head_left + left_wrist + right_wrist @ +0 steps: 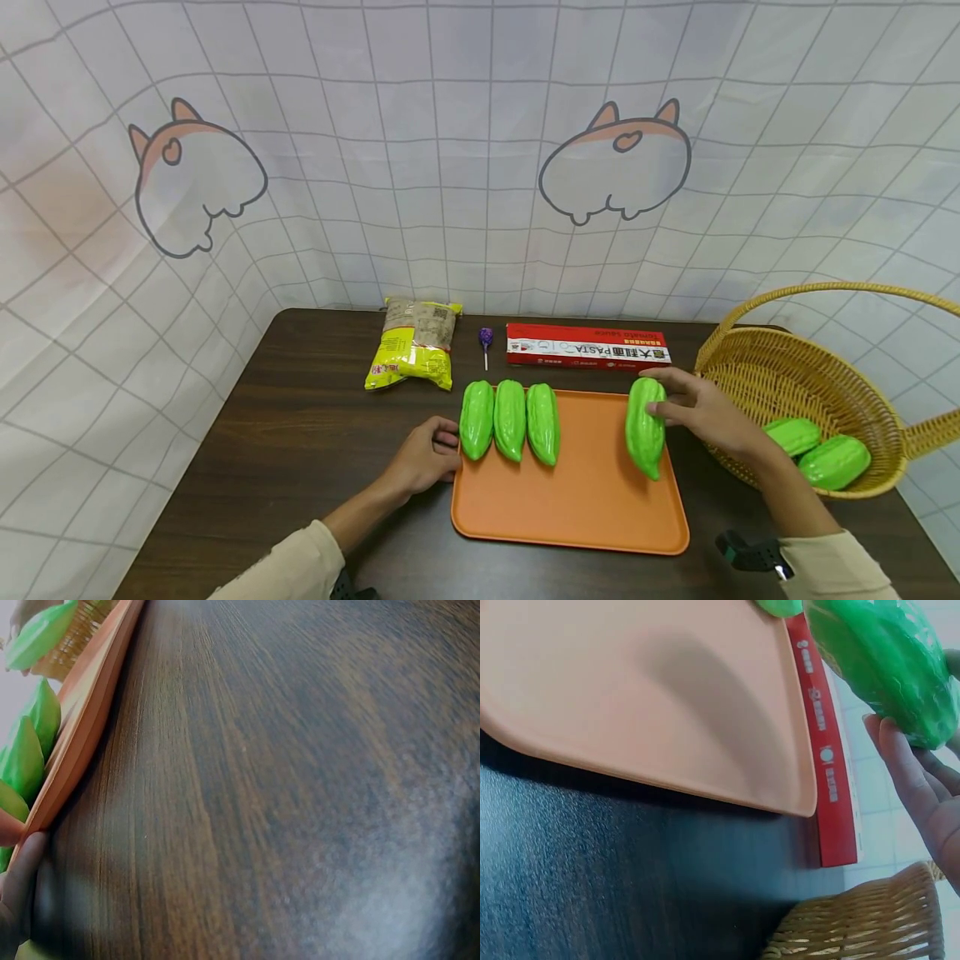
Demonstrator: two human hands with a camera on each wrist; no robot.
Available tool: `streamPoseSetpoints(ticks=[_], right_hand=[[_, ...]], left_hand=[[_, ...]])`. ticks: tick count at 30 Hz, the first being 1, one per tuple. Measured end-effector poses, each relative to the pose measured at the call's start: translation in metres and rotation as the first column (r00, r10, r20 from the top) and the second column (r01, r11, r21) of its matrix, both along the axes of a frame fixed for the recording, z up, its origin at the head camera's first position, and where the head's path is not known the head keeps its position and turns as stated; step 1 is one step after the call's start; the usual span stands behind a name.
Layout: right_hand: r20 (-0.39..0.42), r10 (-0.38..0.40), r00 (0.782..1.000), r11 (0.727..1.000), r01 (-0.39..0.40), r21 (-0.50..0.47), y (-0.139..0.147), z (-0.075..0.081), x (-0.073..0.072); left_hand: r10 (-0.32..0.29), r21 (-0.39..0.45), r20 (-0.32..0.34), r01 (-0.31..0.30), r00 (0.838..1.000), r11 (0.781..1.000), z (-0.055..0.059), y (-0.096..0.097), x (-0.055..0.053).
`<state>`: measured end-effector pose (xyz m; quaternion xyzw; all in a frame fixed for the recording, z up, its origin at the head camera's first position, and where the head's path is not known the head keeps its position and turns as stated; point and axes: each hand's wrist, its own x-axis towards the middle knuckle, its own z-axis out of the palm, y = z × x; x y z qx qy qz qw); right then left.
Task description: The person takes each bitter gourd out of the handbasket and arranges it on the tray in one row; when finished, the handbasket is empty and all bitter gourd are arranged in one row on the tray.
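Right now, the lumpy green melon (646, 429) is up in the right hand (701, 410), over the right side of the orange tray (570, 510). The right hand is the near one; its thumb and fingers pinch the melon at its far half, coming in from the right. So the melon hangs to the left of that hand, and its long way runs from far to near, with the near tip leaning a bit to the right. It does not touch the tray: the right wrist view shows its long shadow (724, 712) on the flat part below. The three green melons (510, 422) lie side by side at the tray's far left, pointing far to near too. A wide strip of bare tray sits between them and the held one, so I think what matters most is that sideways gap. The left hand (426, 460) is well apart from the held melon, pinching the tray's left rim between thumb and finger. Two more melons (834, 463) lie in the basket (757, 367) on the right.
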<state>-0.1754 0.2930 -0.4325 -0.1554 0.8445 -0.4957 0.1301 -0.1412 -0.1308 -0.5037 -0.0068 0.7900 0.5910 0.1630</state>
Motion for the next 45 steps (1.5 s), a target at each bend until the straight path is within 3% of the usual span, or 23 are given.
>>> streamPoseSetpoints(ticks=[19,45], right_hand=[[0.031,0.021,0.999,0.999,-0.022,0.024,-0.013,-0.010,-0.004],[0.055,0.077,0.996,0.997,-0.076,-0.027,-0.030,-0.018,-0.008]], left_hand=[[-0.008,0.031,-0.016,0.008,1.000,0.999,0.000,-0.001,0.002],[-0.015,0.012,-0.020,0.015,1.000,1.000,-0.001,-0.002,0.000]])
